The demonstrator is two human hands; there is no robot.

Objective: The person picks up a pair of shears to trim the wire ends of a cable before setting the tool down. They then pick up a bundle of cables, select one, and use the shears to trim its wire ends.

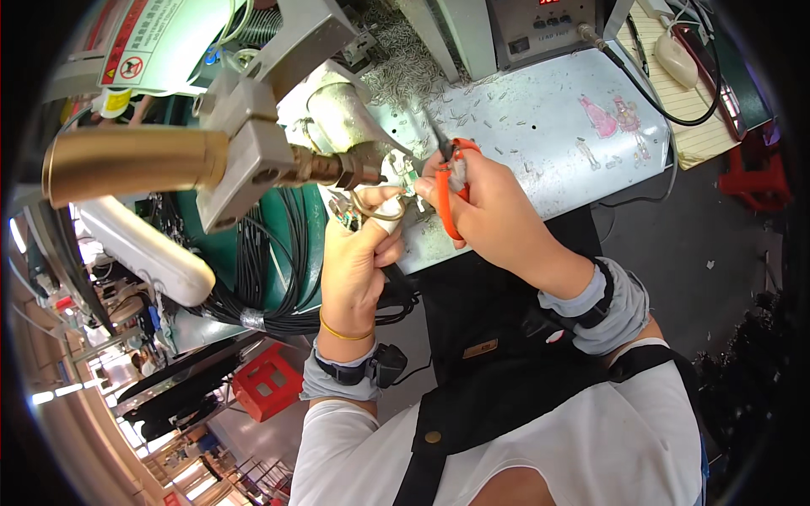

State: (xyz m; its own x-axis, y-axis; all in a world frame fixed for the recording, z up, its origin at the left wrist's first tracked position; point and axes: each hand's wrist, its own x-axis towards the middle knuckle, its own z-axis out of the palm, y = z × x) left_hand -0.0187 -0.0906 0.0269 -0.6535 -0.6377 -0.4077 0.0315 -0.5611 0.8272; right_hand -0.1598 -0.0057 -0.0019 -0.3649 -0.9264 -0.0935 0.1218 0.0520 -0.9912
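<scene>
My left hand (354, 261) is closed around small green circuit boards (344, 211) with metal parts, white coverings on its fingertips. A cable seems to run down from its palm, but the fingers hide much of the grip. My right hand (494, 202) holds orange-handled cutters (446, 207), their dark jaws pointing away from me. The right thumb and fingertip come close to another small green board piece (409, 179) between the two hands; whether they pinch it I cannot tell. Just left of the hands is the tip of a mounted soldering iron (350, 173) with a wooden handle (139, 164).
Small metal clippings (396, 42) are heaped at the back of the pale metal work surface (540, 169). A control box (544, 34) stands behind. Coiled black cables (253, 261) lie at the left. A white lamp-like arm (148, 249) and a red stool (268, 381) are nearby.
</scene>
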